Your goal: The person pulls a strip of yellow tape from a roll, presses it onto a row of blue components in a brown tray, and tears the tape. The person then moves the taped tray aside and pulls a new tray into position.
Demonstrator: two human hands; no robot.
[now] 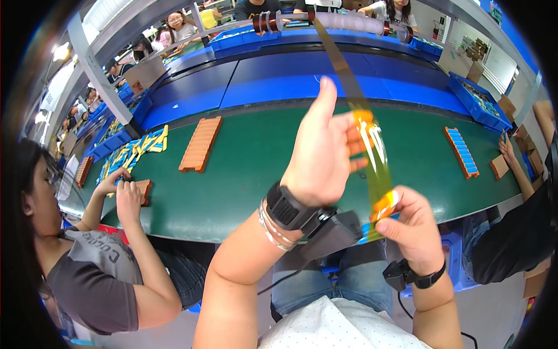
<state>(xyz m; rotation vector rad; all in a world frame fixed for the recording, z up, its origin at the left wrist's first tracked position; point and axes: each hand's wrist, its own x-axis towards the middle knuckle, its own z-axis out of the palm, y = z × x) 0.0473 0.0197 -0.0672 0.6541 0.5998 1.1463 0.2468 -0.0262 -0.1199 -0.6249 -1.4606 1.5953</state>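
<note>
A long strip of clear amber tape (381,168) runs down from the rolls on the overhead rod toward me. My right hand (415,230) pinches its lower end between thumb and fingers, near the table's front edge. My left hand (325,154) is raised beside the strip with the palm showing and the thumb up. Its fingers are spread, and a fingertip shows orange through the tape; whether it sticks there I cannot tell. Below the strip, a blue and yellow piece (367,231) shows partly at the table edge.
The green table (261,174) carries an orange ribbed tray (200,144), another tray with blue pieces (461,152) and a pile of blue-yellow strips (136,152). Overhead runs the roll rod (349,22). Co-workers sit at left and right. A blue bin (479,102) stands back right.
</note>
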